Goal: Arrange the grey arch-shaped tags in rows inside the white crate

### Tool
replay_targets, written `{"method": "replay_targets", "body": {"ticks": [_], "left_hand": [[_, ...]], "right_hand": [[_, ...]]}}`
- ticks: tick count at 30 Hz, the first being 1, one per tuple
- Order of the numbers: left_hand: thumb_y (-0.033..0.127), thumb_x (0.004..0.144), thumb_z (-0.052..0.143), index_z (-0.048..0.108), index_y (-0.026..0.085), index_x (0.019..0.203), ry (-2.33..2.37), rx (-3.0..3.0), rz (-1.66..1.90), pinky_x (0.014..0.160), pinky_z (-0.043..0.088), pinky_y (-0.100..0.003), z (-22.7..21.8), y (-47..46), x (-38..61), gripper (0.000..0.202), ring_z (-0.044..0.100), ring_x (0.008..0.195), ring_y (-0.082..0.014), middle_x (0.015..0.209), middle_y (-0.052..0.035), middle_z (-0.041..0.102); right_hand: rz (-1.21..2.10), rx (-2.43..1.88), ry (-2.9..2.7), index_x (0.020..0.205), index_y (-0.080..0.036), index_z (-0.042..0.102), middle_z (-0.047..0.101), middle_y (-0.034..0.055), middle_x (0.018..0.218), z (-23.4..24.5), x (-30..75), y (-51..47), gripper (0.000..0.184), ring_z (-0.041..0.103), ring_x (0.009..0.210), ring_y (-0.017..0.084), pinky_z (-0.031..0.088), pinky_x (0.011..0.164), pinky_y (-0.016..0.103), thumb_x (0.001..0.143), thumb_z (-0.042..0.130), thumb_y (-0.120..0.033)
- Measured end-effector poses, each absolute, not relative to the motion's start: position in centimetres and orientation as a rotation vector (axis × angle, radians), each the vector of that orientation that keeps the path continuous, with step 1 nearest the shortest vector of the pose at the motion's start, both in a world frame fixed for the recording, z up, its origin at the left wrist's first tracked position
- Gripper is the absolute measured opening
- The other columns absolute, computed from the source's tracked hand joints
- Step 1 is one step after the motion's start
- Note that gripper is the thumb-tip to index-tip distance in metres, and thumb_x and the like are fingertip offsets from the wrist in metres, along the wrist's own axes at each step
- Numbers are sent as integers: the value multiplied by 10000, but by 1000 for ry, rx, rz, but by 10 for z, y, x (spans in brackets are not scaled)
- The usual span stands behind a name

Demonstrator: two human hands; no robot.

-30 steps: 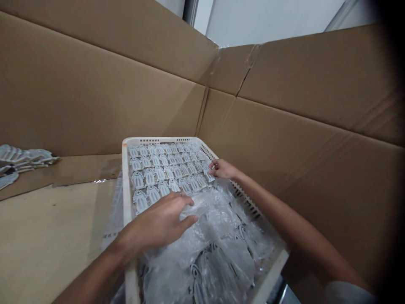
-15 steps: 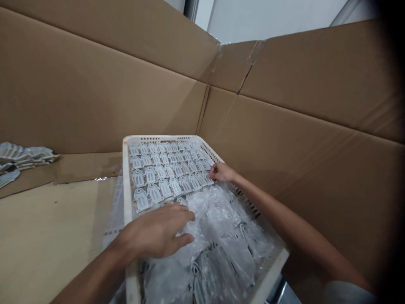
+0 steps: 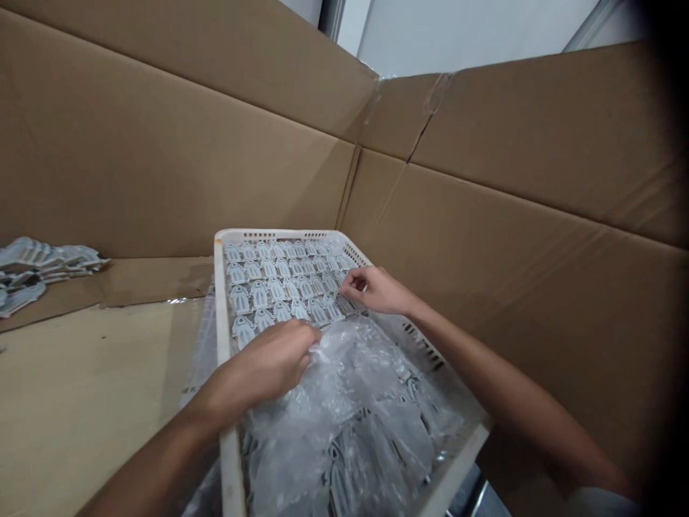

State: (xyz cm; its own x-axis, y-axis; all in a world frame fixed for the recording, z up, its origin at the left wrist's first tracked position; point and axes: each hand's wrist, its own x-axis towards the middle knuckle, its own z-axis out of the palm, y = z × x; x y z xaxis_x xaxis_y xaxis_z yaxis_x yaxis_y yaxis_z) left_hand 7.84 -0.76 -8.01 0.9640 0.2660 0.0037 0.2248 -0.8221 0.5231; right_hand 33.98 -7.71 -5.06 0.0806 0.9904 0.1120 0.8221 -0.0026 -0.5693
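Moments after lying spread, the left hand [image 3: 274, 362] has closed, its grip apparently pinching a clear plastic sheet [image 3: 349, 366], seemingly controlling the cover; the right hand [image 3: 382, 291] curls over tag-shaped pieces [image 3: 259, 294] rowed inside a white basket [image 3: 222, 309], its hold unclear.

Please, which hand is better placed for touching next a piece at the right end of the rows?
Probably the right hand: it is already beside the right end of the rows of pieces, while the left hand is lower and farther left, by the clear plastic.
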Motion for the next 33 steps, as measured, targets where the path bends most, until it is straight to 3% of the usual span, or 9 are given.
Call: {"method": "replay_targets", "body": {"ticks": [5, 9, 12, 14, 16, 23, 28, 33], "left_hand": [[225, 955, 503, 487, 210, 768, 462, 2510, 302, 676, 356, -354, -55, 3, 72, 188, 547, 722, -199, 770, -25, 609], [328, 985, 535, 563, 208, 868, 541, 2282, 466, 639, 377, -325, -42, 13, 64, 170, 529, 706, -185, 777, -3, 586], [367, 979, 578, 585, 207, 909, 501, 2163, 466, 645, 410, -311, -39, 17, 59, 175, 552, 723, -182, 788, 4, 578], [354, 950, 633, 586, 209, 943, 468, 2146, 464, 658, 431, -308, -39, 19, 55, 152, 576, 735, -182, 806, 2, 580], [338, 920, 683, 591, 215, 1015, 428, 2155, 445, 665, 450, -307, -41, 22, 48, 180, 602, 755, -187, 839, -6, 589], [350, 867, 755, 620, 252, 1255, 352, 2243, 294, 642, 475, -296, -34, 27, 32, 422, 633, 751, -191, 892, -26, 675], [487, 906, 689, 709, 226, 1143, 618, 2250, 483, 625, 461, -313, -32, 32, 35, 354, 618, 701, -201, 790, -27, 670], [485, 908, 664, 732, 217, 1059, 632, 2247, 554, 633, 465, -320, -33, 33, 38, 315, 633, 700, -201, 800, -30, 693]], "right_hand": [[713, -1595, -1816, 1070, -163, 737, 741, 80, 1034, -32, 323, -90, 287, 666, 919, 185, 529, 766, 297, 998, 658, -430], [832, -1453, -1806, 1279, -178, 670, 712, 90, 1171, -22, 311, -99, 460, 664, 975, 197, 550, 807, 319, 953, 737, -495], [777, -1452, -1795, 1113, -168, 701, 707, 49, 994, -18, 303, -103, 373, 643, 883, 184, 521, 773, 313, 905, 809, -458], [737, -1492, -1724, 941, -161, 688, 662, 18, 827, -17, 301, -104, 315, 595, 760, 159, 477, 690, 299, 921, 789, -458], [741, -1511, -1647, 884, -162, 663, 638, 7, 756, -17, 301, -105, 320, 557, 693, 144, 446, 643, 292, 930, 777, -458], [872, -1590, -1628, 901, -149, 680, 655, 15, 760, -22, 309, -108, 341, 565, 676, 136, 446, 623, 276, 949, 750, -479], [1098, -1599, -1772, 885, -154, 677, 684, 15, 806, -11, 307, -121, 277, 610, 733, 147, 464, 663, 267, 945, 762, -410], [1466, -1412, -1993, 953, -171, 687, 725, 15, 903, -1, 280, -143, 113, 672, 852, 164, 505, 763, 271, 944, 750, -265]]}}
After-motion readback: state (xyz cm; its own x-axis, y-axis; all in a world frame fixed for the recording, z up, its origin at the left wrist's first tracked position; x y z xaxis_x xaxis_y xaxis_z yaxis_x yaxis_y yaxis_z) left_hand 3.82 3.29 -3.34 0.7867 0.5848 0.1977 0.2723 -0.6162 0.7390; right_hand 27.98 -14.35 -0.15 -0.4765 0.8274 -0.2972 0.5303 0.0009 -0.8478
